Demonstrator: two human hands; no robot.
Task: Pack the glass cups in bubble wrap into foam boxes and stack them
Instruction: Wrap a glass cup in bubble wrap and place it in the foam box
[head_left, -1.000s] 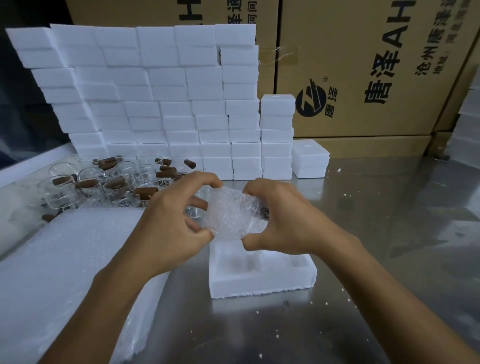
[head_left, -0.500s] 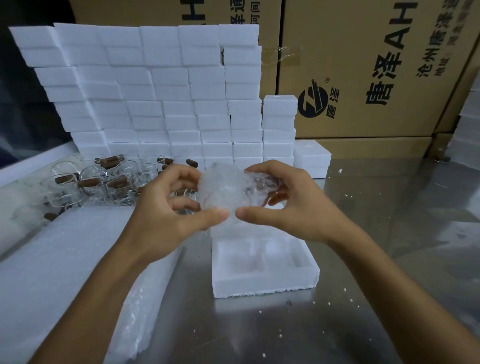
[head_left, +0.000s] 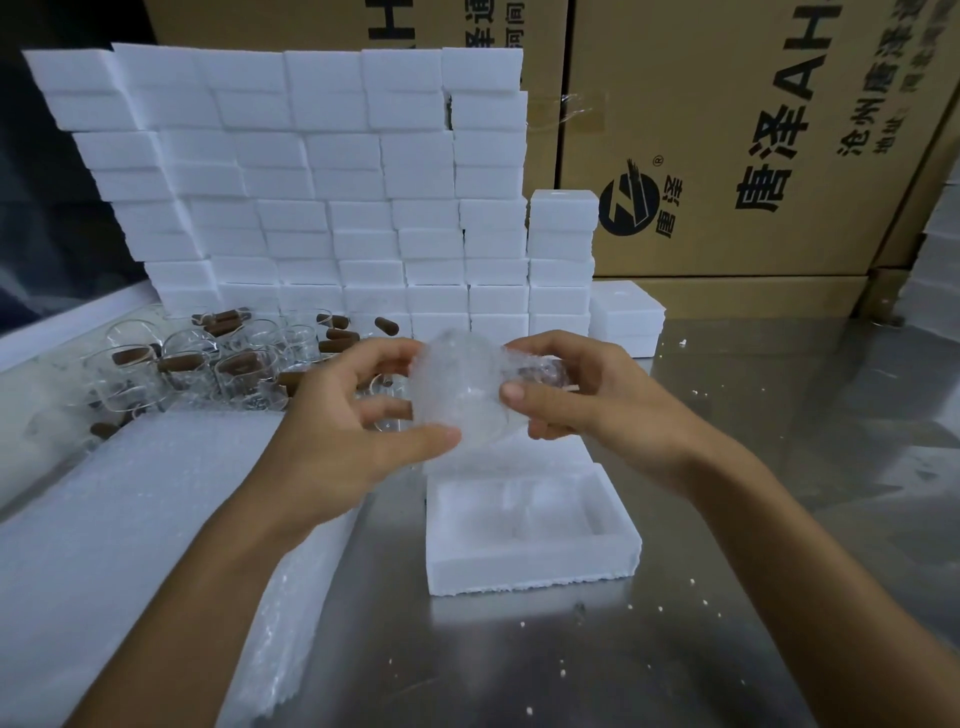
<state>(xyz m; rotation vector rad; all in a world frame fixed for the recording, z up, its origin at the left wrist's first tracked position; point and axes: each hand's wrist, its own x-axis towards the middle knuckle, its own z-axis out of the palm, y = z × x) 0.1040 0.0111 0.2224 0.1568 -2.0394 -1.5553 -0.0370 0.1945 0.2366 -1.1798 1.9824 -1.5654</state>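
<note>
Both hands met in the air just above the open foam box (head_left: 530, 564), which lay on the steel table (head_left: 779, 467) with its moulded hollows showing. Between them was a glass cup bundled in bubble wrap (head_left: 457, 395). The left hand (head_left: 343, 431) gripped the bundle from its side, thumb under and fingers curled over the top. The right hand (head_left: 582, 400) pinched the other end, thumb against the wrap — what lay under its curled fingers I could not make out.

Behind the box rose a wall of stacked foam boxes (head_left: 322, 208), and further back stood printed cardboard cartons (head_left: 727, 130). To the box's left lay a thick pile of bubble-wrap sheets (head_left: 130, 519), and beyond that pile a cluster of bare glass cups with brown handles (head_left: 208, 358).
</note>
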